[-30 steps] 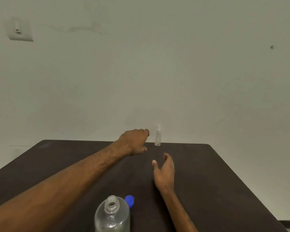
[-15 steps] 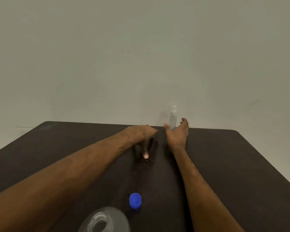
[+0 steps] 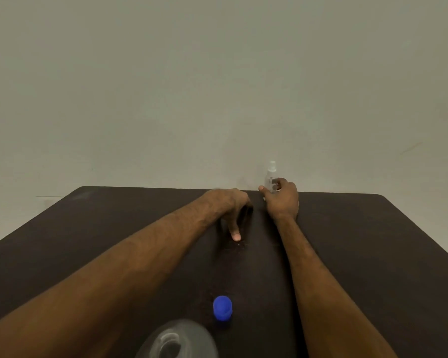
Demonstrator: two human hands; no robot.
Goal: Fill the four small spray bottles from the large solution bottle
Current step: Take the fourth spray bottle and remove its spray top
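Gripping small spray bottle (image 3: 271, 174) at far edge of desk (image 3: 373, 241): right hand (image 3: 282, 200) wrapped round its body. left hand (image 3: 229, 205) empty, loosely curled, 1 fingertip on desk. Probably light, slick, tippy: hold mid-body. Uncapped large solution bottle (image 3: 176, 342) at near edge.

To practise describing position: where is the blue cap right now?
In the head view, the blue cap lies on the dark table, low and near the centre, just beyond and right of the open large bottle.
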